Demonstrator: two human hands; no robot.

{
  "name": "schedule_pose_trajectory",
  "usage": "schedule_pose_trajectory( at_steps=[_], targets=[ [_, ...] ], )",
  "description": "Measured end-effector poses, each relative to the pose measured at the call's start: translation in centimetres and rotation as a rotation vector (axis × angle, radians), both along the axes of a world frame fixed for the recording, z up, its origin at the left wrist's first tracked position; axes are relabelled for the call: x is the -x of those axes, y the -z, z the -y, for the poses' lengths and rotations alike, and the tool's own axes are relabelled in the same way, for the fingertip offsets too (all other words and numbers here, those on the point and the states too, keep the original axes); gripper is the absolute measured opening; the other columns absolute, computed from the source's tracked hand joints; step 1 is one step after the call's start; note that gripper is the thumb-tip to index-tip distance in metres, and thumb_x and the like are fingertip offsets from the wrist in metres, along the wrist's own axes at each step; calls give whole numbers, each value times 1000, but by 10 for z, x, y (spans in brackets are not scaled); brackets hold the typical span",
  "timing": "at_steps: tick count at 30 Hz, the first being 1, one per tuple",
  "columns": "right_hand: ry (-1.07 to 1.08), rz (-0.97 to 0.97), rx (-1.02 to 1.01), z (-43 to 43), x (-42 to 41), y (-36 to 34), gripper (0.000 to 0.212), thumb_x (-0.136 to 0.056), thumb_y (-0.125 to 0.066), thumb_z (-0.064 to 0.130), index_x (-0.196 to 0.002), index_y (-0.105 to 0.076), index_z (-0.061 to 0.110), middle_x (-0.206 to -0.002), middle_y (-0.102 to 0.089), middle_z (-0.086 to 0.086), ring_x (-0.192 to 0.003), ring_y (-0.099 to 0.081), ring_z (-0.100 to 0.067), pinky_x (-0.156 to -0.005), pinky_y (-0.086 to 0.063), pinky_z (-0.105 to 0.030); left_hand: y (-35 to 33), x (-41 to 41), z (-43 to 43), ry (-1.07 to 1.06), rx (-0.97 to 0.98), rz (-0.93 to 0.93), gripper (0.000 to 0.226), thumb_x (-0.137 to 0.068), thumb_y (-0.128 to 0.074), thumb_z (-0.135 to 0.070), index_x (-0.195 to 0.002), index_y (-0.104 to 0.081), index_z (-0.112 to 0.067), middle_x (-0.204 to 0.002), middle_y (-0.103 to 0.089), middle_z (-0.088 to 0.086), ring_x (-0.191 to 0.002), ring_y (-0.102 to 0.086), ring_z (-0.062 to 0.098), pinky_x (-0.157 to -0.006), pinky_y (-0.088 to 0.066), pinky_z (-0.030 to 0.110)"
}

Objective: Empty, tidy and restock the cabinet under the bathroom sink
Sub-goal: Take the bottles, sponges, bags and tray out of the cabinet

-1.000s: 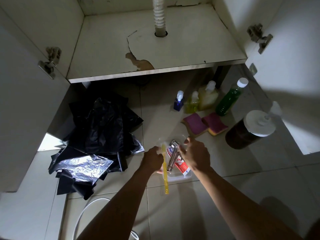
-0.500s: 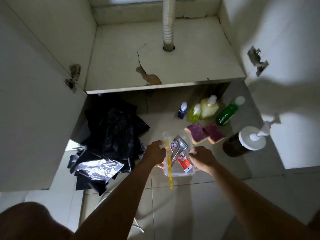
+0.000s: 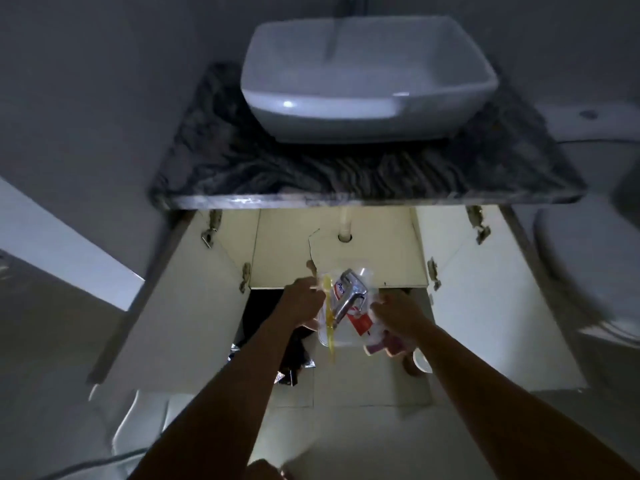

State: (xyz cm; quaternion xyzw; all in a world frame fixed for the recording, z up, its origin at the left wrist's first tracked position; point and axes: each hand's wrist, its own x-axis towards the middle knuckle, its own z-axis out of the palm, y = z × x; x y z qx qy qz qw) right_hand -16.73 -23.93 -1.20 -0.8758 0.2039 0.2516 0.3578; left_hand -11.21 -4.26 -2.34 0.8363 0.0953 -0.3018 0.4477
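I hold a clear plastic container [image 3: 341, 337] in the air in front of the open cabinet. My left hand [image 3: 302, 301] grips its left side and my right hand [image 3: 393, 315] grips its right side. Inside it lie a chrome tap [image 3: 349, 296], a red and white toothpaste tube [image 3: 358, 318] and a yellow toothbrush [image 3: 329, 317] that sticks out over the near edge. The cabinet floor [image 3: 381, 251] is bare, cracked near the drain pipe [image 3: 345, 225].
Both cabinet doors [image 3: 180, 313] stand open to the sides. A white basin [image 3: 367, 81] sits on the dark marbled counter [image 3: 346, 181] above. Black plastic bags [image 3: 273, 327] lie on the tiled floor at the left; a sponge [image 3: 384, 348] shows below my right hand. A toilet [image 3: 588, 265] stands at the right.
I have lifted the container with its contents off the floor. My view has risen and pulled back, so the basin and counter now show; the bottles on the floor are hidden.
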Motion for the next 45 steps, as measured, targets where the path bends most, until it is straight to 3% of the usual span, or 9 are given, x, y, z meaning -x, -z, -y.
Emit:
schedule_pose_trajectory(
  at_steps=[5,8,13,17,22,28,35,41,45],
  targets=[
    [-121,113,32,-5,-13,-145,28,-95,-47,19,-81,-67,4,-108,-70,-17,-100,-67,-30,-95,-50,-38,-110,-15,-18,-19,42,83,68,-71,-57,-44,-134,-55,-21,-137,-58,4,-104,-68,31,-85,-58,47],
    [-73,146,-61,-12,-28,-192,19,-91,-49,16,-79,-62,11,-108,-69,-17,-97,-71,-30,-86,-59,-42,-190,-16,-22,-71,77,115,46,-92,-59,-26,-137,-52,-17,-130,-57,8,-82,-71,29,-56,-60,35],
    [-87,171,-138,-39,-67,-236,22,-89,-52,8,-98,-67,-6,-91,-72,-20,-78,-74,-32,-76,-61,-48,-252,-33,-50,-124,92,155,10,-98,-52,-14,-105,-58,-15,-100,-66,15,-74,-67,29,-69,-61,46],
    [-92,177,-224,-80,-110,-251,9,-88,-63,13,-94,-63,6,-88,-69,-14,-78,-71,-25,-70,-63,-37,-271,-67,-88,-181,-5,204,18,-97,-54,-20,-111,-58,-10,-108,-65,17,-80,-67,28,-71,-61,42],
    [-39,187,-350,-135,-181,-245,15,-96,-55,12,-98,-67,3,-96,-71,-17,-81,-74,-27,-65,-62,-32,-268,-130,-139,-240,-145,232,34,-95,-53,-27,-118,-59,-3,-110,-63,15,-82,-65,25,-58,-55,24],
    [145,92,-521,-192,-261,-213,9,-98,-53,12,-102,-61,12,-105,-68,-19,-83,-70,-24,-55,-59,-28,-245,-209,-178,-223,-232,223,44,-98,-44,-36,-127,-58,-6,-133,-58,17,-118,-56,33,-101,-43,36],
    [303,223,-429,-237,-335,-146,55,-59,-57,70,-90,-76,29,-88,-77,-3,-82,-70,-20,-79,-58,-34,-208,-291,-190,-318,-137,259,34,-98,-49,-35,-114,-66,-11,-112,-70,13,-106,-64,33,-89,-52,37],
    [401,340,-440,-255,-392,-123,32,-84,-59,34,-110,-73,21,-102,-76,-3,-99,-70,-28,-91,-56,-43,-196,-335,-181,-368,-77,337,40,-101,-44,-37,-133,-56,-16,-131,-61,5,-118,-58,27,-98,-47,31],
    [531,363,-546,-260,-426,-96,18,-86,-64,16,-101,-72,24,-97,-76,-1,-91,-72,-21,-89,-58,-45,-192,-350,-173,-293,-57,445,35,-102,-43,-32,-131,-57,-19,-115,-58,3,-100,-56,18,-79,-35,23]
  ],
)
